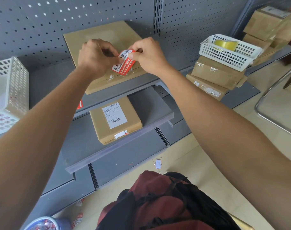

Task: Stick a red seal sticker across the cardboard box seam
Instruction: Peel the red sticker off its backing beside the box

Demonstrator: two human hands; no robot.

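The flat brown cardboard box (106, 45) lies on the grey metal shelf (46, 80), seam facing up for sealing. Both hands, left (95, 56) and right (148, 54), pinch the red seal sticker (124, 63) just above that seam, probably aligning it. The white plastic basket (227, 53) holds a yellowish tape roll (226, 44).

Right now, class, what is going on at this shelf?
A person stands at a grey shelf and holds a red seal sticker in both hands, left hand and right hand, pinching it at its upper part. The sticker hangs over a flat cardboard box, its lower end near the box's seam; whether it touches yet is unclear. The upper end is still lifted, so it is not pressed flat. A smaller labelled box lies on the shelf below.
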